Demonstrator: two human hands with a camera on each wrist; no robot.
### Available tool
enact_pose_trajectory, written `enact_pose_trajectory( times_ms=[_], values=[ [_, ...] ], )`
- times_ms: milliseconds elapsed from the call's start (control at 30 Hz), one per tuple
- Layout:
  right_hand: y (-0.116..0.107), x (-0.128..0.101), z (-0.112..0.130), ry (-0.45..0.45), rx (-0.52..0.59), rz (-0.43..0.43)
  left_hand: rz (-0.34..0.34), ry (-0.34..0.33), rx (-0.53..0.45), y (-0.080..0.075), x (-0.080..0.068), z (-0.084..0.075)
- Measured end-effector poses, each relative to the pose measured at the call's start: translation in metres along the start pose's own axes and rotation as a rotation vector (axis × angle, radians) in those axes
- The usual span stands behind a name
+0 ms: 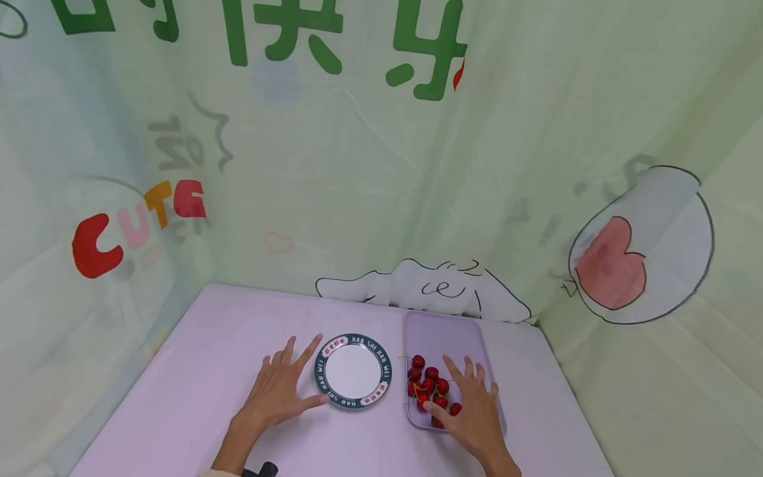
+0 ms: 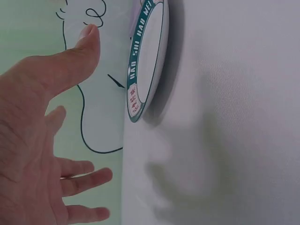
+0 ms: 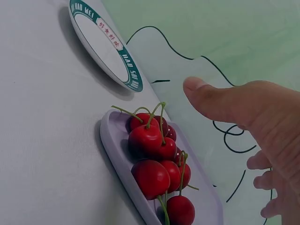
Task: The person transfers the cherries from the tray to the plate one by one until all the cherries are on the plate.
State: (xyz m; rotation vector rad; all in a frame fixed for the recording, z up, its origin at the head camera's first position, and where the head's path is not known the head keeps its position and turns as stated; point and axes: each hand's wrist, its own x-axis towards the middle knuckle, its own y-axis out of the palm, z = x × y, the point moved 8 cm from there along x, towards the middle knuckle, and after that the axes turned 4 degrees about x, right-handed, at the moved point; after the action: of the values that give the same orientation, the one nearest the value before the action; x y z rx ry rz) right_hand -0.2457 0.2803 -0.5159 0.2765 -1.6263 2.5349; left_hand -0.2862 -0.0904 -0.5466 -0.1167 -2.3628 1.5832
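Fingers of the left hand (image 1: 277, 391) are straight and spread wide, and this hand holds nothing. It lies over the lilac table (image 1: 197, 371), just left of the plate (image 1: 354, 370). In the head view its thumb tip comes right up to the near left rim of the plate, but I cannot tell if it really touches; in the left wrist view the thumb stands a little apart from the rim.

The plate is round and white inside, with a dark green rim that carries white letters and small red labels. It stands on the table between the two hands.

Just right of the plate is a pale purple tray (image 1: 444, 331). The cherries (image 1: 428, 386) lie in a close heap in its near half. They are dark red and shiny, with thin green stems.

The right hand (image 1: 473, 414) is also open, with the fingers relaxed and spread. It hovers over the near right part of the tray, just beside the cherries, and grips none of them.
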Motion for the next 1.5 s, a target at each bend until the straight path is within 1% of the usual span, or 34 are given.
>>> enact_pose_trajectory(
  times_ms=[100, 167, 233, 333, 400, 500, 633, 833, 1033, 1100, 1200, 1333, 1400, 1500],
  values=[
    [-0.004, -0.001, 0.001, -0.014, 0.074, -0.027, 0.002, -0.051, -0.065, 0.002, 0.003, 0.002],
    [-0.007, -0.002, 0.002, -0.026, 0.090, -0.062, -0.005, -0.085, -0.105, 0.004, 0.005, 0.004],
    [-0.013, -0.003, 0.005, -0.036, 0.089, -0.110, -0.010, -0.125, -0.168, 0.007, 0.006, 0.006],
    [-0.022, -0.004, 0.009, -0.024, 0.096, -0.161, -0.013, -0.186, -0.258, 0.011, 0.008, 0.011],
    [-0.028, -0.004, 0.011, -0.016, 0.097, -0.182, -0.010, -0.226, -0.309, 0.014, 0.008, 0.014],
    [-0.028, -0.002, 0.008, 0.015, 0.086, -0.177, -0.010, -0.272, -0.356, 0.018, 0.009, 0.017],
    [-0.020, 0.002, -0.003, 0.049, 0.069, -0.162, -0.020, -0.293, -0.432, 0.023, 0.011, 0.019],
    [-0.005, 0.006, -0.014, 0.062, 0.100, -0.159, -0.040, -0.312, -0.565, 0.034, 0.013, 0.020],
    [0.010, 0.007, -0.023, 0.073, 0.166, -0.152, -0.043, -0.344, -0.693, 0.046, 0.017, 0.025],
    [0.012, 0.006, -0.021, 0.070, 0.191, -0.142, -0.040, -0.367, -0.740, 0.051, 0.018, 0.027],
    [0.014, 0.005, -0.019, 0.072, 0.218, -0.121, -0.047, -0.386, -0.797, 0.057, 0.020, 0.029],
    [0.018, 0.005, -0.022, 0.070, 0.230, -0.114, -0.078, -0.390, -0.840, 0.062, 0.021, 0.030],
    [0.021, 0.006, -0.024, 0.063, 0.227, -0.116, -0.095, -0.396, -0.841, 0.063, 0.021, 0.030],
    [0.024, 0.006, -0.026, 0.050, 0.218, -0.127, -0.120, -0.414, -0.817, 0.063, 0.020, 0.029]
  ],
)
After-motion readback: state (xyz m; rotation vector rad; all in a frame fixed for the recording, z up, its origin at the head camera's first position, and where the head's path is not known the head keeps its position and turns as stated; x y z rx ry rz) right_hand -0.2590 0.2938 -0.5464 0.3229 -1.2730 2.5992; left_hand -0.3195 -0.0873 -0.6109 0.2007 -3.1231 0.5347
